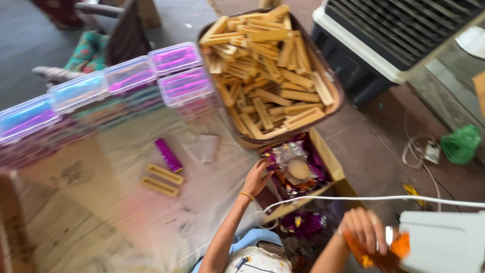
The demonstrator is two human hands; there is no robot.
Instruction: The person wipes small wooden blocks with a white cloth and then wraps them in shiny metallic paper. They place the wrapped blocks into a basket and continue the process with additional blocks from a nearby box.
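My left hand (pixel 256 178) reaches to the edge of a cardboard box (pixel 328 163) filled with shiny purple wrappers, fingers spread and touching the box's rim; it holds nothing that I can see. My right hand (pixel 365 230) is low at the right, fingers closed on an orange shiny wrapper (pixel 376 255), next to a white device (pixel 444 242). On the table (pixel 101 222) lie two wooden strips (pixel 162 180) and a purple wrapped bar (pixel 168 154).
A round tray (pixel 339 96) heaped with several wooden strips stands at the table's far end. Clear plastic cases (pixel 101 83) with pink and blue contents line the left. A white cable (pixel 384 198) crosses the box. A cooler (pixel 399 35) and a green bag (pixel 461 144) are at the right.
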